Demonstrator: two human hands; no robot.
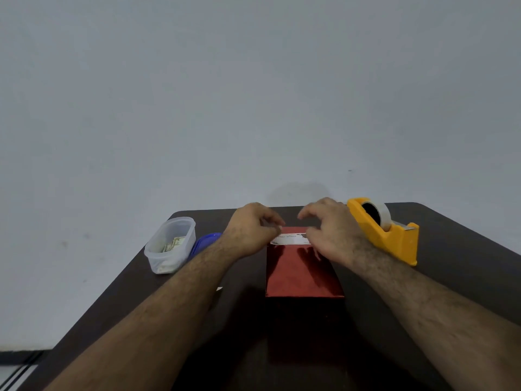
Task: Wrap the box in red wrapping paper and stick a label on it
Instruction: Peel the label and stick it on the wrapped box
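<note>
here, at the lower middle of the frame, the red box (303, 270) stood wrapped on the table (451, 277). the left hand (253, 230) and right hand (332, 232) each pinched an end of the label (291, 239), apparently keeping it taut and level for sticking on top.

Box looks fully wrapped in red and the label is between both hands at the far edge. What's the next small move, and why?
Probably lower the label flat onto the top of the red box and smooth it from the middle outward. The left hand and right hand pinch its two ends over the far edge, and whether it is stuck down cannot be told.
</note>
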